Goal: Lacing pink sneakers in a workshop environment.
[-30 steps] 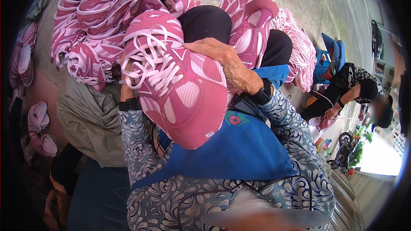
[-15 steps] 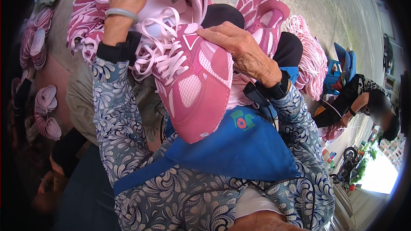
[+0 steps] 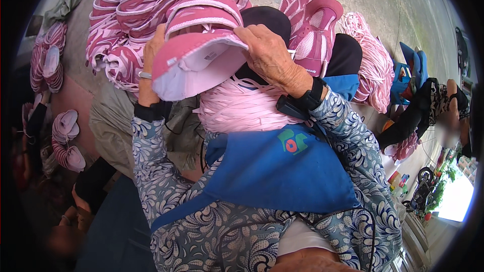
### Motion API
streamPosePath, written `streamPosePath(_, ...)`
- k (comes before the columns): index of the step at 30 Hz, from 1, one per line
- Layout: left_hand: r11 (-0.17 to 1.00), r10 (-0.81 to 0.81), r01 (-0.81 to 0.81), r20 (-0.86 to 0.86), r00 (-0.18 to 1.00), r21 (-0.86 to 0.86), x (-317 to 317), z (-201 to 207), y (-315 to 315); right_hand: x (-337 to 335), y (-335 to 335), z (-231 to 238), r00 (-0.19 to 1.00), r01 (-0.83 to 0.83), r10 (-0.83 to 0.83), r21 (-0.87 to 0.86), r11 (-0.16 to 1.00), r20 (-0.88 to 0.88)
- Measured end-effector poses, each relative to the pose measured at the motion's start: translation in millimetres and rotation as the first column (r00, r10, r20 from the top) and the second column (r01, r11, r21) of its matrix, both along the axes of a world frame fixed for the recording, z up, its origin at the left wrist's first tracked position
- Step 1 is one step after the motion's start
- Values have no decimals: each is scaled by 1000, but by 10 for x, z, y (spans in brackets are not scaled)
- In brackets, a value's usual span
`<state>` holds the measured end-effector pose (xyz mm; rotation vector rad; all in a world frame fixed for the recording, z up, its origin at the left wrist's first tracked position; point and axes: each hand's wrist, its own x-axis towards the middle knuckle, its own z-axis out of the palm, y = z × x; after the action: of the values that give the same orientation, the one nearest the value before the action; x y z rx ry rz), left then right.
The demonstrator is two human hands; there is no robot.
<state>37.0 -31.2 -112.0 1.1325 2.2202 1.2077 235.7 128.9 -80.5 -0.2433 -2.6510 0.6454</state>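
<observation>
Holding up tilted, curved pink-and-white fabric shoe upper (image 3: 194, 48) beyond pale-pink lace bundle (image 3: 247, 106). Pinching right edge in closed right hand (image 3: 270, 56). Touching left side with left hand (image 3: 153, 50); unable to see how far closed.

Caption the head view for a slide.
Right hand gripping a pink shoe upper, left hand at its side, pale pink laces heaped below, stacked uppers beyond.

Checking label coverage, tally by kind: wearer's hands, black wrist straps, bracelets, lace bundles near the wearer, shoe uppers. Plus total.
Hands: 2 (left hand, right hand)
Black wrist straps: 2
Pale bracelet: 1
Pink lace bundles: 2 (lap bundle, bundle by right knee)
Pink shoe uppers: too overlapped to count
Total counted: 7
</observation>
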Motion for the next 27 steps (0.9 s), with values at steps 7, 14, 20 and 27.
streamPosePath(7,987,-96,75,151,984,139,-34,0,49,-369,-248,-171,999,-10,7,65,998,43)
streamPosePath(14,992,-128,128,8,992,-9,177,9,183,-228,-227,-195,998,-36,33,57,998,50)
streamPosePath(20,990,-89,72,-140,986,-124,136,68,120,-146,-123,-177,998,8,-4,-69,998,56)
streamPosePath(27,975,-5,-49,-244,970,-216,236,-76,99,-121,-24,-146,999,33,-32,-90,995,19)
